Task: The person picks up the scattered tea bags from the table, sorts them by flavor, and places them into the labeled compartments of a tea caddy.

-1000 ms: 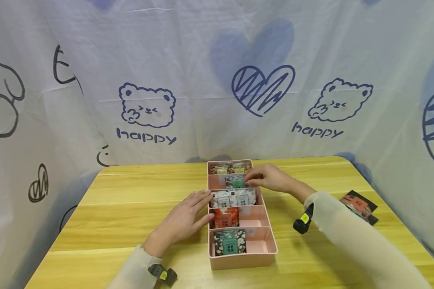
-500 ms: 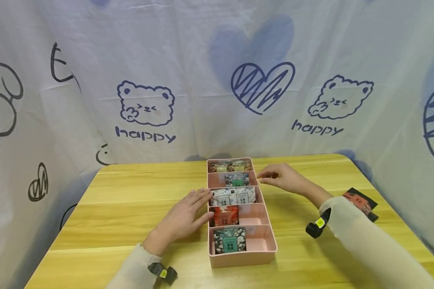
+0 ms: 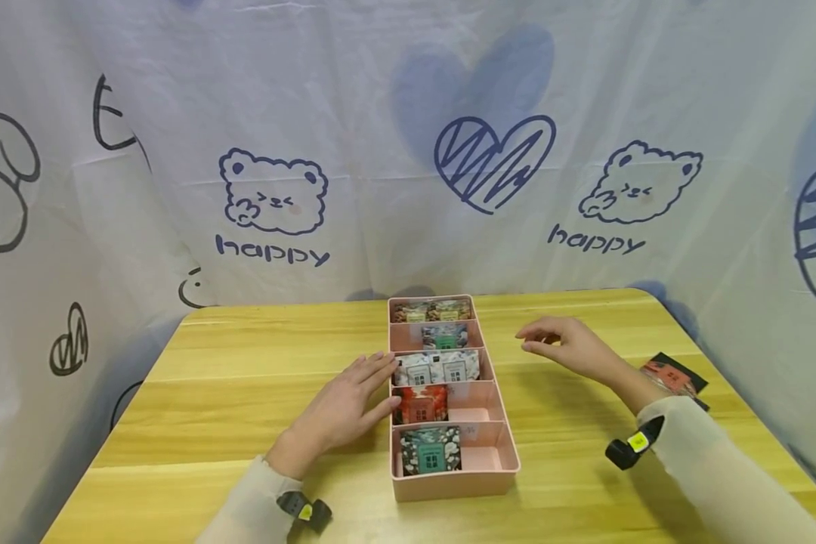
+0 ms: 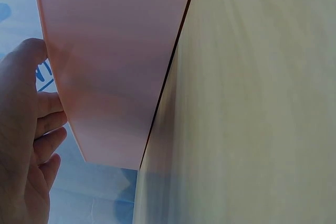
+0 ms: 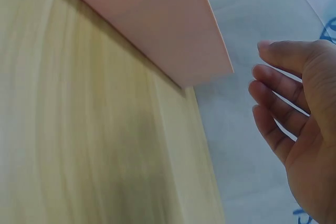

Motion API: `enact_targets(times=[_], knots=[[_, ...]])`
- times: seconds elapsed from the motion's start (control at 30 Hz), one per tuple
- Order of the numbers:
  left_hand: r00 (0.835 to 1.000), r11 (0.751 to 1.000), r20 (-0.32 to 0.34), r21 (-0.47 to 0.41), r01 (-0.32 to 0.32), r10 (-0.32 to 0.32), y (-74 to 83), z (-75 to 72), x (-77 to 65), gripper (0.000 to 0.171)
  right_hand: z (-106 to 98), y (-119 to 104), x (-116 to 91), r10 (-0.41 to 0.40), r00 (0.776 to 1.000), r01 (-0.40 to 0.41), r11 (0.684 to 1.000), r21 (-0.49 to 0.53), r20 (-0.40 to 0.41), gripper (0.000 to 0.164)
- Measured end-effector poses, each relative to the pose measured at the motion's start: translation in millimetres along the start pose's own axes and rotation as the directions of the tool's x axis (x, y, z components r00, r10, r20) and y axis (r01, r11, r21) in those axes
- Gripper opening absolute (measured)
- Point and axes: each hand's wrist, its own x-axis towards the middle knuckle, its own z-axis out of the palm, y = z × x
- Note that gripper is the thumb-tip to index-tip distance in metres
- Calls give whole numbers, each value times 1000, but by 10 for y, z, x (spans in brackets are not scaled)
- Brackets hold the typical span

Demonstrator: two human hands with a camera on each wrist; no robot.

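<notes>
A pink divided box (image 3: 455, 487) stands lengthwise on the table, with patterned sachets in its compartments. At the near end lies a dark floral sachet with a green label (image 3: 431, 451), then a red sachet (image 3: 420, 406) behind it. Two white sachets (image 3: 438, 368) fill the middle compartment. A bluish sachet with a green label (image 3: 445, 336) sits in the one beyond, and two brownish sachets (image 3: 432, 310) occupy the far end. My left hand (image 3: 343, 404) touches the box's left rim with extended fingers. To the right of the box, my right hand (image 3: 571, 347) hovers with loosely bent fingers, holding nothing.
Dark-and-red sachets (image 3: 675, 378) lie overlapping on the right of the wooden table (image 3: 245, 363), near my right forearm. A printed white cloth (image 3: 381, 151) hangs behind and at both sides. A dark cable (image 3: 119, 404) shows at the left table edge.
My right hand has let go of the bluish sachet in the second compartment from the back and moved right, away from the box. My left hand has stayed on the rim.
</notes>
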Motion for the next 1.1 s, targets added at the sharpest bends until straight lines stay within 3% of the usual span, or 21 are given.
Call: enact_targets(times=[0.77,1.1], knots=[[1000,1000,12,19,1,-1,-4,-2,18,69,-373,347,-819,142,983,-152,985,-87,-117,33],[1000,1000,17,13,8,-8,15,-18,7,69,-585,600,-1169,145,977,-164,980,-112,-157,36]])
